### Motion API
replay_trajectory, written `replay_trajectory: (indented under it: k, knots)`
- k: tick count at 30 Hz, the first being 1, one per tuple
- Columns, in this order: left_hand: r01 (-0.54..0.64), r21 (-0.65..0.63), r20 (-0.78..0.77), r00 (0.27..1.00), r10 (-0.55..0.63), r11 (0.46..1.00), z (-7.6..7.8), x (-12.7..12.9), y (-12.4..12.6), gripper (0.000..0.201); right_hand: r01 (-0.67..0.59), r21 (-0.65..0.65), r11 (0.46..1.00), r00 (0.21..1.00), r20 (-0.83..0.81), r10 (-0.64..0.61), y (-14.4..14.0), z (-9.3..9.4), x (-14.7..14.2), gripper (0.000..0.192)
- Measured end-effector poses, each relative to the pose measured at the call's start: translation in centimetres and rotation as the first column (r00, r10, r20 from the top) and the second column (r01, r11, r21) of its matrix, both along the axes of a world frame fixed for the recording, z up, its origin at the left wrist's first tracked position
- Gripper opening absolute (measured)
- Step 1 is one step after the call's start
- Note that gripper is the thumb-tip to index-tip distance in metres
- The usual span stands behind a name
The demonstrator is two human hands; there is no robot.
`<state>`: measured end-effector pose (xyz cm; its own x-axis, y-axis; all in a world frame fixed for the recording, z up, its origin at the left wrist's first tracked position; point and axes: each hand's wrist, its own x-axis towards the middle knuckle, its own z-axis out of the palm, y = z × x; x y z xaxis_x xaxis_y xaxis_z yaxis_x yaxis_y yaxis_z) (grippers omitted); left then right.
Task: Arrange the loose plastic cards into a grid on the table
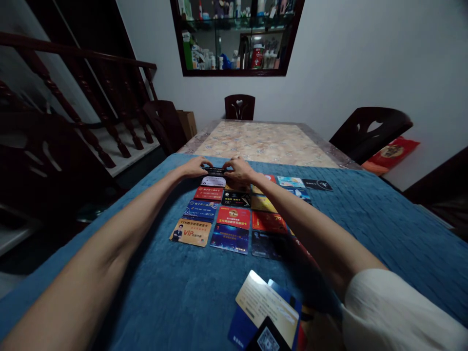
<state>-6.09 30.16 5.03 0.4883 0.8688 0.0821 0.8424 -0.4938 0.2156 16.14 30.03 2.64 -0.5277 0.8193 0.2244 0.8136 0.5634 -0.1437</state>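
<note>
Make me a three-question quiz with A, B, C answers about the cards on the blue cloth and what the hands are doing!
1. Where is the dark card that both hands touch?
A. at the far end of the rows of cards
B. on a chair
C. on the loose pile nearest the camera

2. What colour is the cloth under the cards?
A. red
B. blue
C. white

3. How do the hands hold that card?
A. left hand alone
B. right hand alone
C. one hand at each end

Answers:
1 A, it lies beyond the white card at the top of the rows.
2 B, the cloth is blue all over.
3 C, the fingertips of both hands meet the card's two ends.
</note>
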Motion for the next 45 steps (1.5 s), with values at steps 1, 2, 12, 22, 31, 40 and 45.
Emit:
replay_trajectory:
  k: [1, 2, 12, 22, 31, 40, 45]
  knots:
    - [-0.013, 0.021, 0.010, 1.000, 0.013, 1.000, 0.0, 0.0, -0.2, 0.048, 0.001, 0.010, 1.000, 1.000, -0.005, -0.001, -0.1, 0.1, 0.1, 0.036]
    - [-0.029, 0.045, 0.022, 0.999, 0.028, 0.999, 0.0, 0.0, -0.3, 0.046, 0.001, 0.020, 1.000, 1.000, -0.010, -0.001, -0.3, 0.2, 0.3, 0.035]
    - [-0.101, 0.270, 0.175, 0.983, 0.054, 0.957, -0.3, 1.3, -3.1, 0.027, -0.024, 0.092, 0.995, 0.999, -0.032, 0.027, -3.7, 1.4, 1.9, 0.023]
    - [0.063, 0.337, 0.282, 0.945, -0.164, 0.939, -0.4, 4.6, -9.6, 0.019, -0.080, 0.136, 0.988, 0.996, -0.028, 0.084, -9.5, 2.3, 4.4, 0.020]
    - [0.275, 0.296, 0.291, 0.886, -0.360, 0.915, -1.0, 7.4, -17.9, 0.020, -0.178, 0.175, 0.968, 0.979, -0.068, 0.193, -15.1, 1.8, 7.1, 0.018]
    - [0.453, 0.106, 0.279, 0.841, -0.463, 0.885, -1.1, 8.9, -25.6, 0.018, -0.242, 0.193, 0.951, 0.954, -0.130, 0.269, -21.2, 0.6, 9.6, 0.017]
    - [0.506, -0.037, 0.247, 0.840, -0.483, 0.862, -0.7, 9.1, -28.1, 0.023, -0.236, 0.197, 0.951, 0.954, -0.141, 0.266, -24.9, 0.2, 10.3, 0.015]
